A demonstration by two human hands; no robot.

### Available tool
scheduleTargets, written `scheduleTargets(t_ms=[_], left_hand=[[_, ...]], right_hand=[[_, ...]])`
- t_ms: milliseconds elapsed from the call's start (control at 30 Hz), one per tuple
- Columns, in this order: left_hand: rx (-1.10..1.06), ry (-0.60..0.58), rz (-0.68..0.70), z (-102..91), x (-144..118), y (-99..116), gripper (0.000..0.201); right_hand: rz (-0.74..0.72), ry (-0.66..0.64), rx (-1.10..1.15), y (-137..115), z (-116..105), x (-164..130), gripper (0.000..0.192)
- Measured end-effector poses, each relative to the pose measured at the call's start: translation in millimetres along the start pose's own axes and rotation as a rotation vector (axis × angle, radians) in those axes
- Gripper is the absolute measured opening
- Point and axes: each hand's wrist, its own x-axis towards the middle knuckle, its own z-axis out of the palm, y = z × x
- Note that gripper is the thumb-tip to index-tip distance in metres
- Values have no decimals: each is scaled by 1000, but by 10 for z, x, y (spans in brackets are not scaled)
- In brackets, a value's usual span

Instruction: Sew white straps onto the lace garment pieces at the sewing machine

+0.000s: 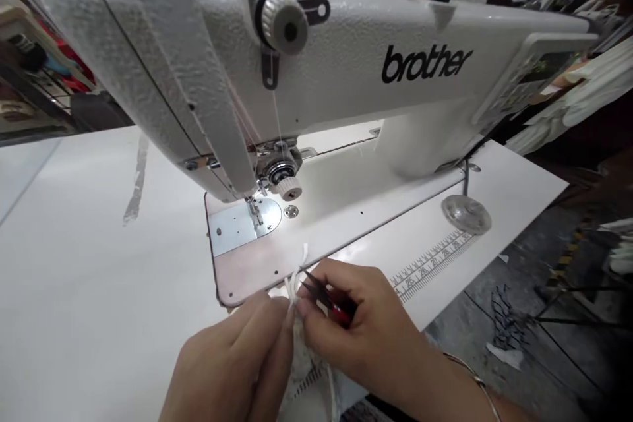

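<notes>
Between my two hands, at the front edge of the sewing machine bed, stands a thin white cord (pixel 293 282) with its ends sticking up. My left hand (pixel 235 349) is closed, pinching the cord between thumb and fingers. In my right hand (pixel 366 313) is a pair of small thread snips (pixel 324 293) with dark blades and a red handle. The blades point up and left beside the cord, and they look slightly apart. My right fingertips sit close to the cord; whether they also grip it I cannot tell. More white cord hangs down below my hands.
A white sewing machine (pixel 341 72) spans the view, its presser foot (pixel 256 212) above the metal needle plate (pixel 232 227). On the white table (pixel 99 303) are a printed ruler (pixel 430 264) and a clear round dish (pixel 465 213). Scraps (pixel 504 355) lie on the floor at right.
</notes>
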Motion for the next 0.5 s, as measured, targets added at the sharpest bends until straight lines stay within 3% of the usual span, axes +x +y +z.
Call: scheduleTargets(t_ms=[200,333,500], left_hand=[[-335,-30,-152,-79,52,28,27],[-455,-64,-176,-93,86,26,35],[-364,-92,-129,-47,83,15,30]], right_hand=[[-296,119,-132,54,52,28,14],[-252,46,-150,6,2,-14,11],[-191,100,-199,-47,-5,-1,10]])
